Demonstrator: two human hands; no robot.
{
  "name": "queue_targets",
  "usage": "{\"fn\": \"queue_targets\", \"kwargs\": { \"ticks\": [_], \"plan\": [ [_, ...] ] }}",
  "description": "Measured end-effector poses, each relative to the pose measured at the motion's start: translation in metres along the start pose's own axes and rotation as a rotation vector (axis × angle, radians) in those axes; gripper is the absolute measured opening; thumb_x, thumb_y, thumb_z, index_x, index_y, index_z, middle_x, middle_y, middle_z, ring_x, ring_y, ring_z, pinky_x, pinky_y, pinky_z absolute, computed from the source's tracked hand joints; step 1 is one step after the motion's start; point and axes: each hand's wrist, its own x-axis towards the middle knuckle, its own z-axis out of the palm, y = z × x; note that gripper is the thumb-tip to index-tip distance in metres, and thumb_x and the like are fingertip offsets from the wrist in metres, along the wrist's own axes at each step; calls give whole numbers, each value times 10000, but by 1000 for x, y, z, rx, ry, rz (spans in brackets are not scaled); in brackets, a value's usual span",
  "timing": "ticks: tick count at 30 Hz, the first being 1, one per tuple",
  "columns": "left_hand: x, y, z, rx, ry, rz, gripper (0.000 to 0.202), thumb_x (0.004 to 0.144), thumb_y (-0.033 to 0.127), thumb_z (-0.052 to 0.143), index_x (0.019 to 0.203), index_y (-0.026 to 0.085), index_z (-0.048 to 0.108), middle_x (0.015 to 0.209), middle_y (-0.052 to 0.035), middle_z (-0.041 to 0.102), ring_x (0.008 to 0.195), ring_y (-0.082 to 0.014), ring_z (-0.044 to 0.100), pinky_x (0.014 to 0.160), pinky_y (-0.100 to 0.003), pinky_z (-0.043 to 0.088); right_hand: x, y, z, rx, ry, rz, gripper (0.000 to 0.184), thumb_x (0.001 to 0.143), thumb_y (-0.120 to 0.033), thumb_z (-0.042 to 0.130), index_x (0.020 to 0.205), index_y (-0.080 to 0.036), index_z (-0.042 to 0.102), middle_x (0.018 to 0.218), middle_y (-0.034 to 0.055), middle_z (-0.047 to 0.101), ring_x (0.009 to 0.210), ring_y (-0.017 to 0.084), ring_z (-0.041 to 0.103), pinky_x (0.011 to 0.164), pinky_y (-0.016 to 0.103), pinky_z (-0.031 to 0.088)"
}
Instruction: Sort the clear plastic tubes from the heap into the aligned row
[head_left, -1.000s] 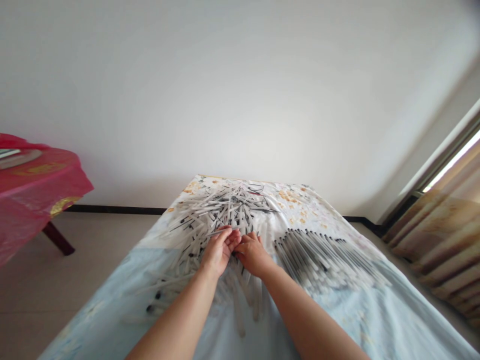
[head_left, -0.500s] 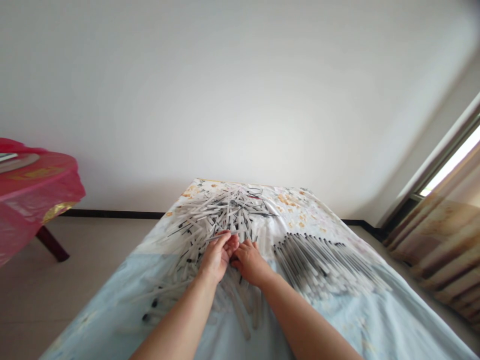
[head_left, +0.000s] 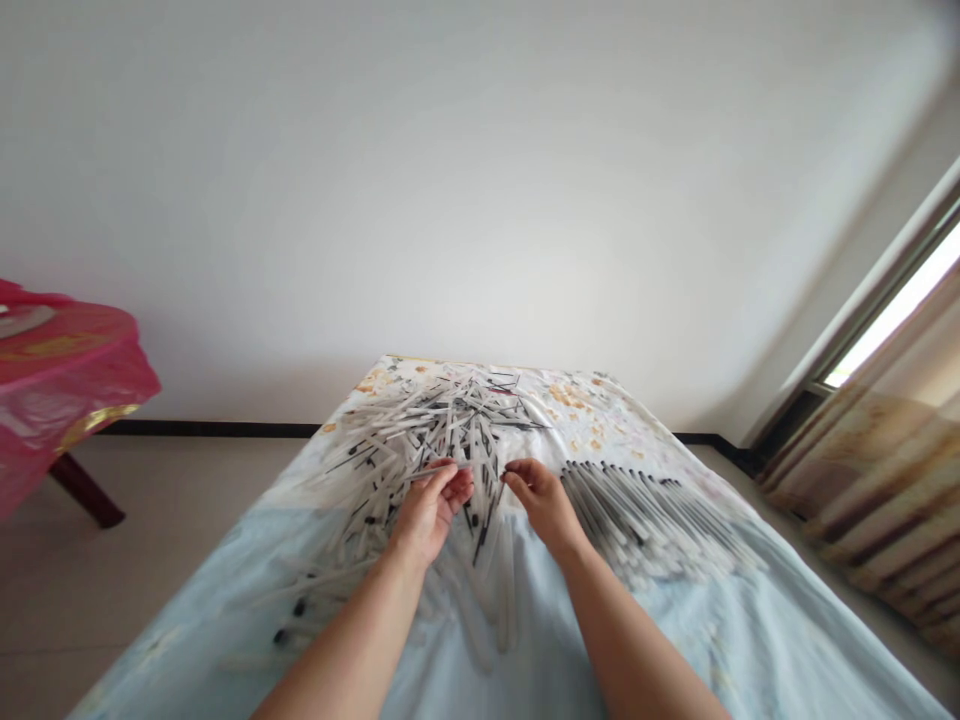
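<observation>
My left hand (head_left: 435, 505) is closed in a pinch on a translucent white tube (head_left: 465, 465), which pokes out past the fingertips. To its right, apart from it, my right hand (head_left: 544, 500) pinches a thin dark stick (head_left: 501, 490) that points downward; its lower end is hard to tell from the pile. Beneath and beyond both hands spreads a loose pile of white tubes and thin black sticks (head_left: 450, 415). Beside my right hand lies a row of tubes with dark sticks inside and black ends (head_left: 637, 515), side by side.
Everything lies on a table with a floral and pale blue cloth (head_left: 547, 640). Several loose tubes with black ends (head_left: 300, 607) lie near my left forearm. A red-covered table (head_left: 75, 350) stands at left, a curtain (head_left: 885, 480) hangs at right, and a white wall (head_left: 480, 200) is behind.
My right hand has moved right and slightly up, away from my left hand, and a thin dark stick now shows in its fingers. My left hand still holds the tube. The view has shifted slightly.
</observation>
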Motion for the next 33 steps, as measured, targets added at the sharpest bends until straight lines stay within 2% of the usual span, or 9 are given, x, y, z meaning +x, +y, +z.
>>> {"fn": "queue_targets", "kwargs": {
  "ticks": [3,8,14,20,23,27,29,31,33],
  "plan": [
    [-1,-1,0,36,-39,-14,189,666,123,615,844,137,556,709,-57,674,654,-133,636,631,-247,513,3,1,-1,274,16,119,284,656,-378,620,854,-182,566,818,47,651,697,164,565,611,271,398],
    [-3,-2,2,80,-74,-31,204,657,132,628,849,129,559,703,-61,676,659,-140,636,635,-253,511,3,-2,1,365,11,132,307,607,-383,666,828,-178,603,772,42,661,660,152,556,594,264,395],
    [-5,-2,4,96,-80,-43,203,647,148,644,833,130,563,693,-50,675,656,-141,636,637,-260,513,4,5,3,327,-14,60,301,631,-390,648,833,-170,621,707,23,633,585,121,508,547,243,379],
    [-5,-4,3,122,-128,-35,194,647,161,652,823,128,576,696,-42,675,669,-136,636,661,-258,509,4,12,2,146,11,14,293,680,-414,602,831,-165,633,653,7,612,549,112,482,527,230,364],
    [-5,-5,2,136,-154,-31,190,649,169,653,822,127,585,702,-38,677,679,-134,636,687,-261,506,2,9,1,24,10,-15,314,734,-456,527,724,-159,629,617,13,607,553,122,499,539,232,369],
    [-6,-5,3,156,-179,-44,204,652,174,654,839,123,591,712,-41,678,689,-134,636,703,-260,503,-1,5,-1,-71,-14,28,488,804,-513,369,596,-146,616,563,47,605,540,138,515,552,251,380],
    [-6,-5,3,157,-170,-40,206,645,170,658,835,123,592,712,-41,678,691,-134,636,704,-259,503,0,5,-3,-7,-17,49,480,805,-521,358,717,-141,638,619,58,623,564,143,521,549,253,386],
    [-6,-4,4,150,-149,-31,202,636,166,664,821,125,594,705,-36,678,684,-132,635,704,-259,504,1,6,-5,105,-22,41,413,760,-510,461,910,-154,605,701,47,629,595,139,522,541,243,388],
    [-6,-4,4,145,-143,-29,202,630,164,667,815,127,596,700,-34,677,682,-132,635,704,-260,505,2,9,-6,194,-47,24,425,687,-482,574,978,-173,565,730,25,616,592,125,513,530,229,385]
  ]
}}
